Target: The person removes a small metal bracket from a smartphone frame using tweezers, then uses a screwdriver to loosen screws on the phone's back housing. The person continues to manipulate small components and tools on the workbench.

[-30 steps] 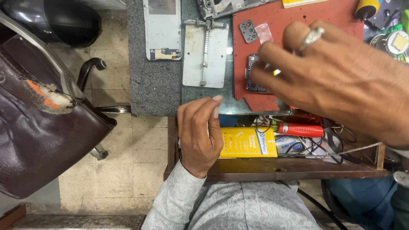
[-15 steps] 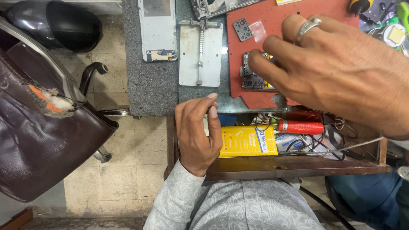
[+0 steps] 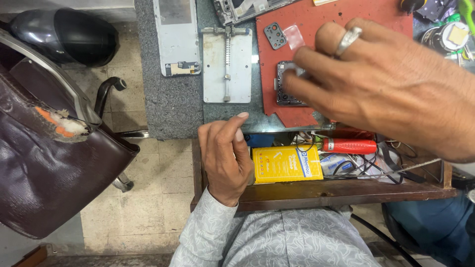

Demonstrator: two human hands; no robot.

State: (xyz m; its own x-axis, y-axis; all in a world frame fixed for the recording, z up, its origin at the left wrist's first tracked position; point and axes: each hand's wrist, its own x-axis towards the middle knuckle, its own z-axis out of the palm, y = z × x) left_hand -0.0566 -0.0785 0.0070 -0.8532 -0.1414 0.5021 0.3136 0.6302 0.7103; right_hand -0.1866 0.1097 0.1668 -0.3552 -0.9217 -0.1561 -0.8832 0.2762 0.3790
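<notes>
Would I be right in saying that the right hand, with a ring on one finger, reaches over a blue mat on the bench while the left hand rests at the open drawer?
Not quite: the mat is red, not blue, as the head view shows. The rest holds: the right hand, with a ring on one finger, reaches over it, and the left hand rests at the open drawer.

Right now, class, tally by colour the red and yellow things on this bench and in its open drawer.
Red: 2, the work mat and the tool handle.
Yellow: 1, the flat box beside the left hand.
Total: 3
</notes>
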